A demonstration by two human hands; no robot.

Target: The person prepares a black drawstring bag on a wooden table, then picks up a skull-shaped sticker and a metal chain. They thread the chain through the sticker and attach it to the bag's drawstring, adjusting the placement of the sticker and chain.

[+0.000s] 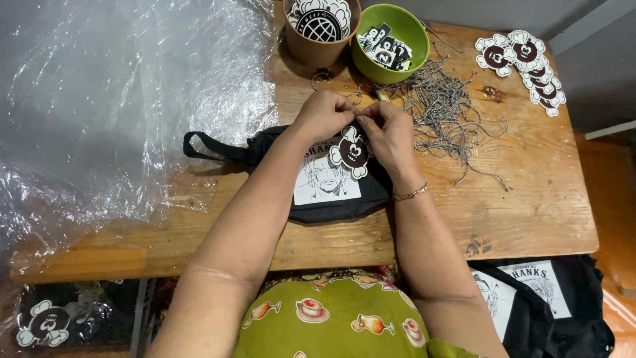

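Two bare hands are seen meeting over a black fabric bag with a white printed portrait panel (328, 185), which is laid flat on the worn wooden bench (530, 205) just in front of the person. The left hand (322, 114) and right hand (389, 132) are held close together at the bag's top edge, almost touching. A black-and-white bone-shaped cartoon tag (350, 154) is pinched at its top by the fingers of both hands; the fingers are clenched in a fine grip, and a thin chain seems to be held there too, though it is too small to tell. The tag is hung over the bag's printed panel.

A black strap (205, 149) is stretched out from the bag to the left. A heap of short metal bead chains (444, 109) is spread just right of the hands. A green round bowl of small black-and-white stickers (391, 43) and a brown cup of round tags (321, 30) are placed at the far edge. A row of matching bone-shaped tags (527, 66) is laid at the far right corner. Crumpled clear plastic sheeting (112, 106) is spread over the left side. More printed black bags (550, 298) are stacked below the bench at the right.
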